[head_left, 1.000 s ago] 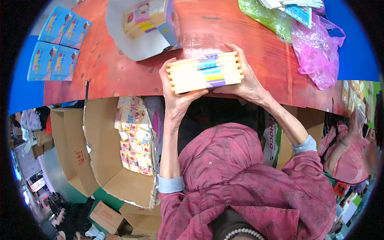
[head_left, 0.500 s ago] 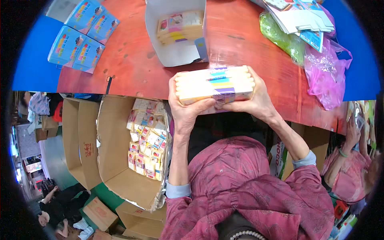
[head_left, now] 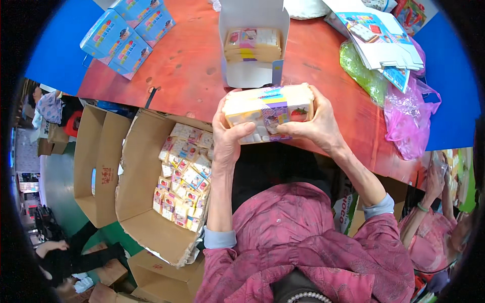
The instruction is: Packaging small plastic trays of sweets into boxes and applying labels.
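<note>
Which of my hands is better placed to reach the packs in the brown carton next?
Probably your left hand: it's nearer the brown carton, which lies on that side. Your right hand is farther across, at the other end of the bundle. Both hands hold that bundle, though.

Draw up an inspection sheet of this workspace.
Surface: red tabletop, dark-spotted.
Job's things: stack of snack packs, held; open carton beyond it, holding similar packs.
Clutter: flat cartons, green bag and pink bag, right; blue cartons, left.
Hands: left hand and right hand grip the stack's opposite ends.
Cables: none made out; short dark strip at the tabletop's edge unclear.
Surroundings: cardboard box with more packs, left; person in pink, far right; person in black, lower left.
</note>
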`<move>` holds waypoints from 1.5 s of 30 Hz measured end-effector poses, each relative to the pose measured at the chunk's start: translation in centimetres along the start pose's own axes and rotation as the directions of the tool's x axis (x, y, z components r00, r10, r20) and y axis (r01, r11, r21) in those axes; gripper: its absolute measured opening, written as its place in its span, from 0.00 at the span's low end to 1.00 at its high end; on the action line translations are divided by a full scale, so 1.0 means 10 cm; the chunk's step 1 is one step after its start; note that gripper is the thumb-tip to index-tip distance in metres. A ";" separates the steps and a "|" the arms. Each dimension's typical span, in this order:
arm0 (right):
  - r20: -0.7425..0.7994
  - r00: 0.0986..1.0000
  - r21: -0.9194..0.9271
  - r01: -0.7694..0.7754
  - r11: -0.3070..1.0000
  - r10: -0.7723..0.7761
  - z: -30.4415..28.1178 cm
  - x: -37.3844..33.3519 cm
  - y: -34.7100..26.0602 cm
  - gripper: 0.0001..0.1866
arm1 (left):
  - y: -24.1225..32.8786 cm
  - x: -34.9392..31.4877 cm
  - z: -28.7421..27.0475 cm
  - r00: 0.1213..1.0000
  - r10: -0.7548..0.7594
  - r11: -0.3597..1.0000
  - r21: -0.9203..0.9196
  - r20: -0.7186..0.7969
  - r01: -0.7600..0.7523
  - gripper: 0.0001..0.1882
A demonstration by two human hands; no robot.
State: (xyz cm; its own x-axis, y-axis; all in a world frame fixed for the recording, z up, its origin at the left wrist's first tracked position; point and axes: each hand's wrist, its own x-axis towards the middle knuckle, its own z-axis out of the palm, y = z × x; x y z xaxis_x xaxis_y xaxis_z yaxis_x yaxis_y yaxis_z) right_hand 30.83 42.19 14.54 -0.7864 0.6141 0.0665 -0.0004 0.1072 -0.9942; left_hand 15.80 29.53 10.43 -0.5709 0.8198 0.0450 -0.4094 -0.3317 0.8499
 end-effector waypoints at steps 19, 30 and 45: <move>-0.031 0.998 0.317 0.053 0.947 -0.045 0.31 0.06 0.07 0.29 | -0.35 -0.32 0.21 0.977 -0.005 0.884 -0.458 -0.215 -0.097 0.33; 0.089 0.996 0.392 -0.027 0.920 -0.009 0.46 0.06 -0.02 0.34 | -0.14 -0.37 0.25 0.913 0.084 0.915 -0.332 -0.399 -0.229 0.30; 0.057 0.975 -0.331 0.220 0.918 -0.213 0.49 -0.32 -0.01 0.30 | -0.16 -0.44 -0.04 0.975 0.219 0.901 -0.391 0.039 -0.187 0.32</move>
State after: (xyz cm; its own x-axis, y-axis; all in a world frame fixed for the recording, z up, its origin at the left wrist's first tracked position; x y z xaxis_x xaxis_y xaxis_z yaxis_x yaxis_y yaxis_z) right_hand 30.34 36.33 14.03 -0.8022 0.5314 0.2722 0.0312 0.4925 -0.8698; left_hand 18.70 26.27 8.63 -0.6185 0.7448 0.2503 -0.5405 -0.6345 0.5525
